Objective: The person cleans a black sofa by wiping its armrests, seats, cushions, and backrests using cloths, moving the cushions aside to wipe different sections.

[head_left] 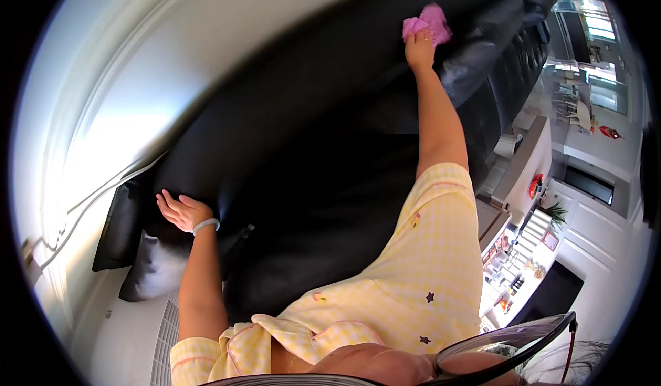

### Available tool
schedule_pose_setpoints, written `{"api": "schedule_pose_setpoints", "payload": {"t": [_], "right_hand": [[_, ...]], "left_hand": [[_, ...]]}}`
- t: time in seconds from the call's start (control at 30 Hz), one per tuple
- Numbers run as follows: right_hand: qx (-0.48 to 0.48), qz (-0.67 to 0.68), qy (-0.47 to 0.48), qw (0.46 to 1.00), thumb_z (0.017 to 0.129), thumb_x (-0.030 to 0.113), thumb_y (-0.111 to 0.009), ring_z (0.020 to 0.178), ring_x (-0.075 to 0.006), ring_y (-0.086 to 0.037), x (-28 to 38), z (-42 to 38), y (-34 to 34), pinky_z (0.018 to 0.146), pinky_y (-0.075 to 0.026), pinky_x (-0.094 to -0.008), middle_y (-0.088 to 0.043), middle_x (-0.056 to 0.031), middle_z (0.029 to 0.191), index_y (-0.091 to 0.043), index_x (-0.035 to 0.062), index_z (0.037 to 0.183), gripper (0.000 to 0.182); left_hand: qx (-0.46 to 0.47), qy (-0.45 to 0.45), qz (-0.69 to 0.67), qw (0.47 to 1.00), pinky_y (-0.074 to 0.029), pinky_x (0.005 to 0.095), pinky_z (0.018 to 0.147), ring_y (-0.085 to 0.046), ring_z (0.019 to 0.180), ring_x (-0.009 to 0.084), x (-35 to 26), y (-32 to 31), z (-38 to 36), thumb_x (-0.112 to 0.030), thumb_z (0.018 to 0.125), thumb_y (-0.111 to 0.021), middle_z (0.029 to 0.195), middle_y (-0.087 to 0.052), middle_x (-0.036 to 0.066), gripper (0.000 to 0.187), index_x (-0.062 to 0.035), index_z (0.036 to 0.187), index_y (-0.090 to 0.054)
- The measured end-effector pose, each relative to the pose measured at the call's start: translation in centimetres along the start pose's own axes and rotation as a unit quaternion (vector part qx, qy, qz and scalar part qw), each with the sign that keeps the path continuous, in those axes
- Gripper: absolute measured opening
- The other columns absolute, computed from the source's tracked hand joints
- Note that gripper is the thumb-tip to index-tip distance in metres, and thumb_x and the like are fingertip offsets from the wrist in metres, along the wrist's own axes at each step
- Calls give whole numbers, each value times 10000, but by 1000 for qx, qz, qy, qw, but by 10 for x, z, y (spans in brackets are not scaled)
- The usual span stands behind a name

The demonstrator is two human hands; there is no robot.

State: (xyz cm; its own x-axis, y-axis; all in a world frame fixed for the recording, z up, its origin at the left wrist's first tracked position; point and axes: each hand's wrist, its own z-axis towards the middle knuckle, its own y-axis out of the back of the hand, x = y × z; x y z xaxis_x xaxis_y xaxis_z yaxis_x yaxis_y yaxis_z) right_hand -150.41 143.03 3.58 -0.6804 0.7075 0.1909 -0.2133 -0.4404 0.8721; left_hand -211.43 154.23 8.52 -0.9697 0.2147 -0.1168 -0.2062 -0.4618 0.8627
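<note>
A black leather sofa [303,90] fills the middle of the view. At the top, my right hand [419,47] is closed on a crumpled pink cloth [435,24], which lies against the sofa's back. Lower on the left, my left hand [182,211] rests on the dark sofa with its fingers spread and nothing in it. A light band circles that wrist. Both arms come out of yellow checked sleeves.
White cables [103,191] run beside the pale wall [158,62] at the left. Below my left hand lies a shiny grey cushion [155,265]. Cluttered white shelves [527,248] and a dark screen [551,293] stand at the right.
</note>
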Motion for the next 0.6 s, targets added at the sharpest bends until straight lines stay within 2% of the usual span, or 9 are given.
{"api": "schedule_pose_setpoints", "payload": {"t": [0.03,0.13,0.23,0.3,0.37,0.4,0.43,0.5,0.6], "right_hand": [[-90,-122,83,985,867,271,-450,952,-408,-554,-11,8,-22,866,-415,-470,-590,-241,1040,-584,18,1072,352],[186,33,142,972,815,202,-501,1019,-387,-550,105,-7,28,911,-396,-477,-589,-235,1089,-575,-36,1074,360],[168,157,462,856,810,249,-523,1158,-333,-471,211,-62,83,985,-344,-461,-521,-161,1241,-576,34,1115,377],[136,192,439,867,824,277,-529,1161,-312,-471,225,-57,97,979,-354,-444,-546,-115,1221,-589,70,1113,360],[320,228,386,835,848,287,-521,1146,-296,-486,213,-9,127,959,-372,-431,-566,-117,1186,-599,67,1083,331],[183,193,364,893,867,285,-501,1114,-304,-505,159,-13,52,935,-384,-431,-574,-135,1163,-599,59,1067,317],[232,150,174,945,876,272,-484,1107,-331,-506,134,5,56,937,-382,-431,-576,-160,1154,-595,35,1057,318],[35,31,127,991,869,265,-484,1114,-416,-477,57,27,6,967,-357,-464,-534,-254,1176,-572,-35,1051,362],[102,18,83,991,849,229,-499,1162,-453,-433,65,0,12,1015,-315,-479,-516,-278,1187,-538,-47,1114,384]], "left_hand": [[3,1,4,1000,-371,441,979,-448,1184,340,-1,0,0,-248,941,-377,1294,-459,174,391,-5,1223,-494],[12,-2,14,1000,-370,443,979,-447,1181,348,2,5,0,-245,940,-375,1297,-453,179,392,-4,1230,-483],[-3,-12,-3,1000,-369,448,981,-439,1185,360,2,2,2,-253,940,-375,1301,-445,187,400,0,1233,-477],[13,-3,3,1000,-366,457,982,-424,1197,361,0,1,2,-247,939,-373,1310,-433,193,399,2,1233,-475],[25,-1,8,1000,-365,462,981,-412,1205,368,-3,0,1,-234,935,-374,1315,-424,195,394,4,1232,-475],[24,5,2,1000,-358,449,989,-420,1202,356,-2,1,3,-245,935,-375,1308,-439,184,398,0,1229,-483],[21,13,-6,1000,-350,436,998,-427,1199,344,-1,3,4,-255,935,-377,1300,-454,173,402,-3,1226,-490],[5,8,-16,1000,-361,441,990,-427,1197,349,-4,-2,5,-253,935,-375,1303,-451,173,401,-7,1232,-485],[10,8,-10,1000,-369,446,983,-422,1199,355,-1,1,4,-244,931,-387,1306,-446,169,399,-10,1242,-473]]}}
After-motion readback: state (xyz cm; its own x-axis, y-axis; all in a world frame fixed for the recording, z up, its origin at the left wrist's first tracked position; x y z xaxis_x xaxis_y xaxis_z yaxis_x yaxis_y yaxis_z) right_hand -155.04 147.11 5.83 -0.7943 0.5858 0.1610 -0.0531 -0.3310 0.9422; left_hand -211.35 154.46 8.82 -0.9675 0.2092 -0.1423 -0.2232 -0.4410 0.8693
